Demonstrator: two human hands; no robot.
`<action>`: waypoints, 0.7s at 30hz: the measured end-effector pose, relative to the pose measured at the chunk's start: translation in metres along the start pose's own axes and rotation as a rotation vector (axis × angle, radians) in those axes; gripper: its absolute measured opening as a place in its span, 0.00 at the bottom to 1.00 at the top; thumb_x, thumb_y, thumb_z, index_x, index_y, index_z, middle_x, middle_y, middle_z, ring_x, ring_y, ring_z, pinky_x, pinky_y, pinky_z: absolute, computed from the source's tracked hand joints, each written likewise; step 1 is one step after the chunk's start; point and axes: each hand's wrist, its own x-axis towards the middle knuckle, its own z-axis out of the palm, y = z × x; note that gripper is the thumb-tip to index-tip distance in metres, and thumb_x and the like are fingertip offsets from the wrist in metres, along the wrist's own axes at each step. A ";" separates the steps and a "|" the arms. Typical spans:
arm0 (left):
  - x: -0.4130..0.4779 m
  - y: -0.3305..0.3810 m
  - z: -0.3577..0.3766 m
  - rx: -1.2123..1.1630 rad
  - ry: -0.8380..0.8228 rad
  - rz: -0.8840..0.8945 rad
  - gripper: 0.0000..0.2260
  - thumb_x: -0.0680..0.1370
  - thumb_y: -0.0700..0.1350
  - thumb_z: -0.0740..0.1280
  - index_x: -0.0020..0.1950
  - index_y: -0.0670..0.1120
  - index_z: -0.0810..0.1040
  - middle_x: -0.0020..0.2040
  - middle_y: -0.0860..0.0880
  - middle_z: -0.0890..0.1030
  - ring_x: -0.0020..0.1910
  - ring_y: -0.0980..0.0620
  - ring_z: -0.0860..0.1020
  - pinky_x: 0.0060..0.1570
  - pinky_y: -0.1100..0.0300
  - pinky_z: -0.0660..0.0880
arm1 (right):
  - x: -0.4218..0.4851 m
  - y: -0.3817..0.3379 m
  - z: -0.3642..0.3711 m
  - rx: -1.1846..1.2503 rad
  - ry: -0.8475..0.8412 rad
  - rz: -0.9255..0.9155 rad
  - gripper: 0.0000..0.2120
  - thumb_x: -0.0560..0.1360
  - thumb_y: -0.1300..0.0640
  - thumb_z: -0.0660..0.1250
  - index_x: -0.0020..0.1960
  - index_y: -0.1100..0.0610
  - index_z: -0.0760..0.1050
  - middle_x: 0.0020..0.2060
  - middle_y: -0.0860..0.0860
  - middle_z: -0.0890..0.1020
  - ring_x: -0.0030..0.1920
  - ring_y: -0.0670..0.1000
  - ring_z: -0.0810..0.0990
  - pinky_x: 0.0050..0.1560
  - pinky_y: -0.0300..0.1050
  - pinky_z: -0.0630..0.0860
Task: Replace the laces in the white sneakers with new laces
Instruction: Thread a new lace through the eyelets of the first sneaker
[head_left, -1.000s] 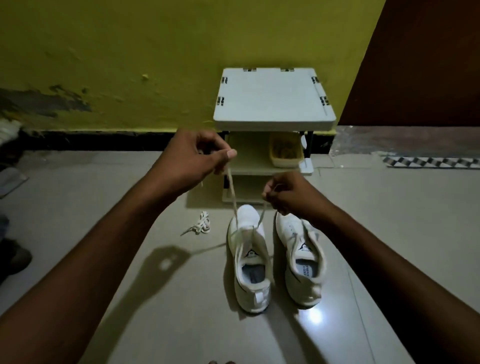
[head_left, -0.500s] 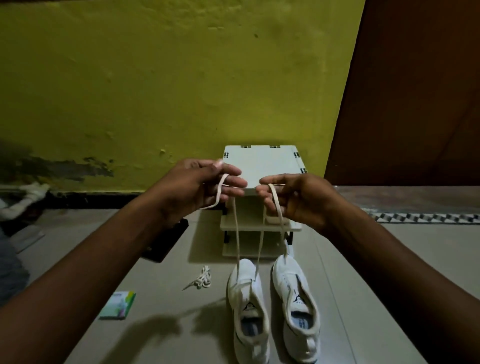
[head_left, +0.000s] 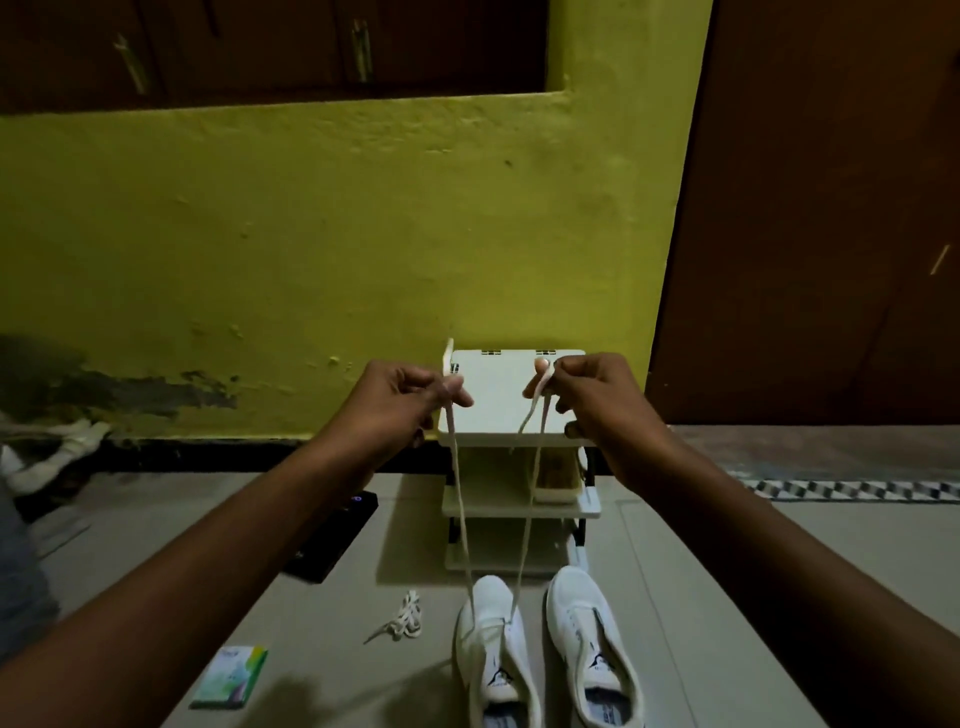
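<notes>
Lacing is barely begun: above the threaded sneaker (head_left: 493, 654), the new lace (head_left: 462, 519) is pinched near its ends in the grip of left hand (head_left: 400, 402) and right hand (head_left: 592, 395). Evening the ends, then crossing them, is called for next.

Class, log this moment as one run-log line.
lace: both strands rise from left sneaker | left hand: pinches one end | right hand: pinches other end | right sneaker: no lace seen

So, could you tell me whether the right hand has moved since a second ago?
Yes, the right hand, gripping the lace, rose from foot to top of the white rack.
</notes>
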 end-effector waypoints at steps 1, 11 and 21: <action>0.000 0.001 0.002 -0.035 0.015 0.021 0.10 0.80 0.48 0.69 0.47 0.45 0.87 0.36 0.52 0.84 0.35 0.52 0.73 0.29 0.61 0.70 | 0.002 -0.003 0.000 -0.004 0.006 -0.013 0.16 0.83 0.55 0.62 0.45 0.63 0.83 0.38 0.60 0.81 0.40 0.53 0.73 0.35 0.47 0.67; 0.011 0.011 0.022 -0.315 0.154 0.010 0.06 0.80 0.45 0.70 0.49 0.46 0.85 0.41 0.48 0.83 0.37 0.51 0.74 0.29 0.60 0.69 | 0.024 -0.029 0.007 -0.037 0.148 -0.207 0.14 0.84 0.55 0.60 0.45 0.57 0.79 0.30 0.51 0.82 0.30 0.39 0.75 0.37 0.43 0.66; 0.012 0.023 0.025 -0.335 0.298 0.143 0.03 0.79 0.44 0.72 0.50 0.45 0.84 0.39 0.49 0.84 0.35 0.54 0.76 0.29 0.62 0.71 | 0.026 -0.048 0.014 -0.007 0.117 -0.365 0.13 0.84 0.55 0.59 0.48 0.57 0.80 0.32 0.52 0.85 0.34 0.46 0.80 0.39 0.46 0.70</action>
